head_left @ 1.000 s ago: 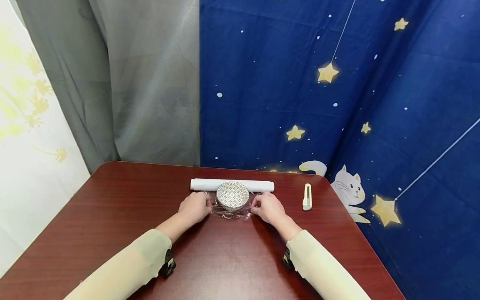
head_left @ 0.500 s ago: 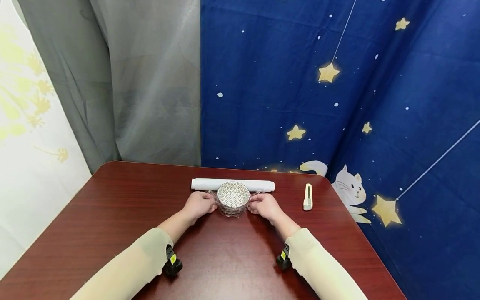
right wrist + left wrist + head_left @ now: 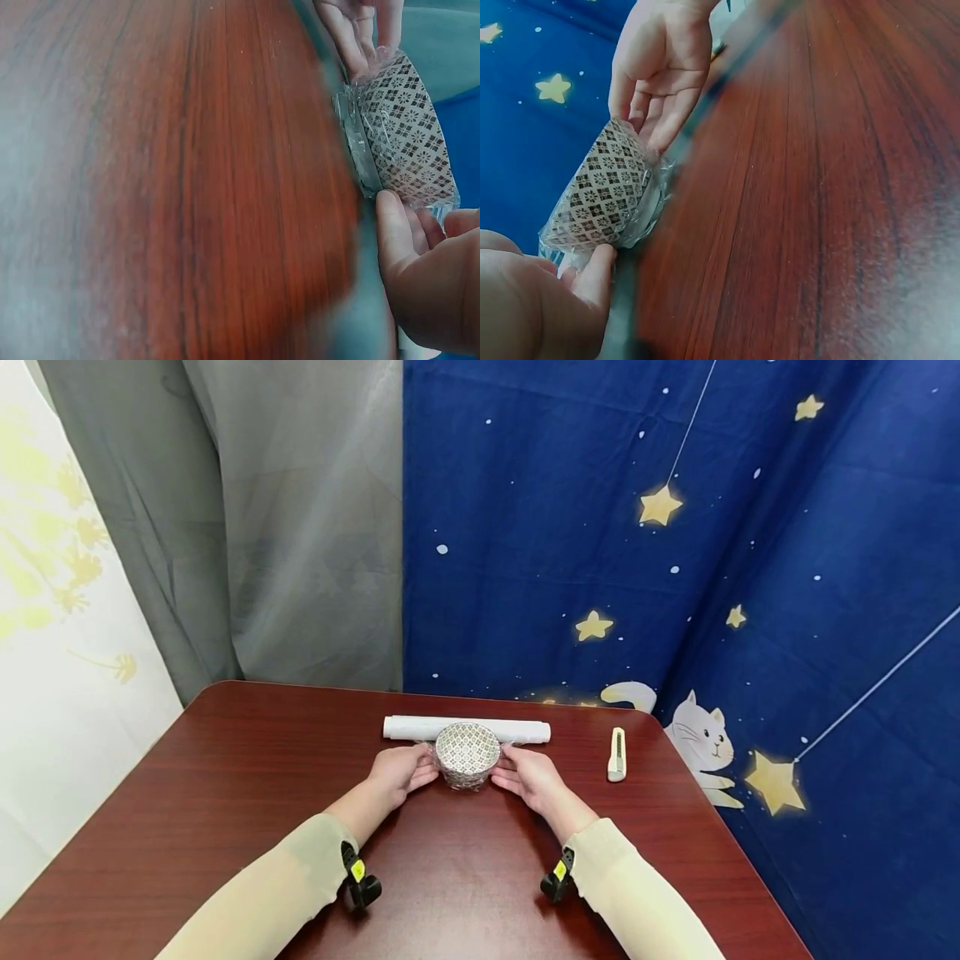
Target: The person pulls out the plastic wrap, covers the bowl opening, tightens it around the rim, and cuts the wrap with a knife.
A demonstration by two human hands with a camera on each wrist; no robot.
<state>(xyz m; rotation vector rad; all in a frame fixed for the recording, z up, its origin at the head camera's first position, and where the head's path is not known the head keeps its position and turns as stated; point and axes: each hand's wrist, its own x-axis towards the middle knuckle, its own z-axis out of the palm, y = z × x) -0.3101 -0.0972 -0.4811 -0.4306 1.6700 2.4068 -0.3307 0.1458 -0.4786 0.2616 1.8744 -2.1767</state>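
A bowl (image 3: 467,750) with a small repeating floral pattern stands upright on the table, clear cling film (image 3: 660,191) clinging in crumples about its lower side. On its left, my left hand (image 3: 397,772) touches the film-covered wall with extended fingers; that hand also appears at the lower left of the left wrist view. My right hand (image 3: 532,777) rests against the opposite side, fingers extended and palm partly visible in the left wrist view. Some fingertips are hidden by the bowl and film. Right behind the bowl lies a white roll (image 3: 517,732).
A pale box cutter (image 3: 617,755) lies at the right of the dark red wooden table (image 3: 465,868). Grey curtain (image 3: 315,527) and a blue star-patterned curtain (image 3: 525,527) hang beyond the table's far edge.
Both hands have moved inward from pinching the film's spread sides to touching the bowl's sides. The film, earlier spread about the bowl, is now gathered close against it.
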